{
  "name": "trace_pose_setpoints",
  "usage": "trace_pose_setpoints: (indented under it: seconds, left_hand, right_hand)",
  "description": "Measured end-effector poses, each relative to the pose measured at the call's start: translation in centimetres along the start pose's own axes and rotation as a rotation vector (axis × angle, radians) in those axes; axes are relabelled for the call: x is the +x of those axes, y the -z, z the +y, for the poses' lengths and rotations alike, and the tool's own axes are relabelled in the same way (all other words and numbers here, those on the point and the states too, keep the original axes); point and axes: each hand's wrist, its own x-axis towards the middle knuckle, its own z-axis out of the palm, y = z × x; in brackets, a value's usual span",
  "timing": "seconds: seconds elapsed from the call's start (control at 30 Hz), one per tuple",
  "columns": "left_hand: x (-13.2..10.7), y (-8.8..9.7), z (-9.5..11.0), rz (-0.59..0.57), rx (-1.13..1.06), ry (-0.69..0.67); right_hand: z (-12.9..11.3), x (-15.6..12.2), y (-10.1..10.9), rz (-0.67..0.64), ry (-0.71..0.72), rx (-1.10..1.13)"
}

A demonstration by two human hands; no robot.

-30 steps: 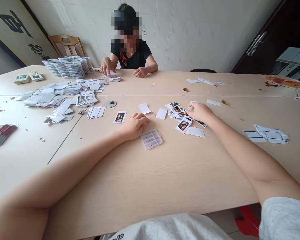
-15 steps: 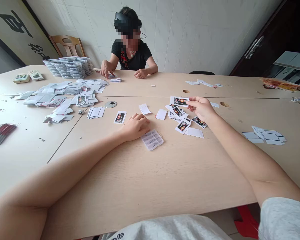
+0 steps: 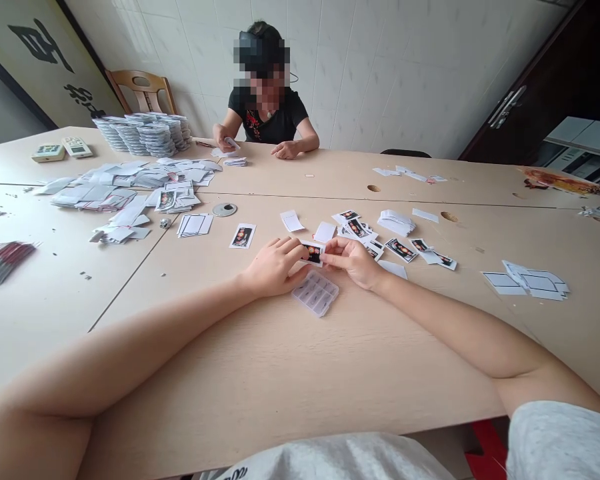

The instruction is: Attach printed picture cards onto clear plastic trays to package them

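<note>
A small printed picture card [image 3: 313, 253] is pinched between my left hand [image 3: 273, 265] and my right hand [image 3: 353, 261], just above a clear plastic compartment box [image 3: 315, 293] lying on the light wooden table [image 3: 300, 360]. Both hands have their fingers closed on the card's ends. Behind my right hand lies a scatter of picture cards [image 3: 360, 228], a small white stack [image 3: 396, 222] and more loose cards [image 3: 427, 253]. A single picture card [image 3: 243, 236] lies left of my left hand.
Across the table a person in a black shirt [image 3: 270, 117] handles cards. Stacks of clear boxes [image 3: 145, 133] and spread cards [image 3: 125, 187] fill the far left. A round metal disc [image 3: 225, 209], two remotes [image 3: 63, 149] and white slips [image 3: 530, 280] lie around.
My right hand lifted a picture card from the pile and carried it left to my left hand, which now grips its other end. The view shifted slightly down.
</note>
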Motion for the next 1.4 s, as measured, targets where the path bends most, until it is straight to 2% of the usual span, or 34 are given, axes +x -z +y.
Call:
trace_pose_setpoints:
  seconds: [0.13, 0.33, 0.67, 1.4]
  left_hand:
    - [0.10, 0.13, -0.08, -0.055, -0.067, 0.025]
    - [0.11, 0.16, -0.10, -0.082, -0.118, 0.039]
    - [-0.07, -0.23, -0.47, 0.021, -0.135, -0.009]
    - [-0.02, -0.62, -0.63, 0.132, -0.190, -0.062]
  right_hand:
    - [0.13, -0.09, 0.19, -0.077, 0.018, -0.059]
    - [0.47, -0.18, -0.02, -0.086, 0.050, -0.117]
    - [0.75, -0.03, -0.10, -0.051, 0.064, -0.132]
    - [0.46, -0.42, 0.01, -0.027, 0.082, -0.203]
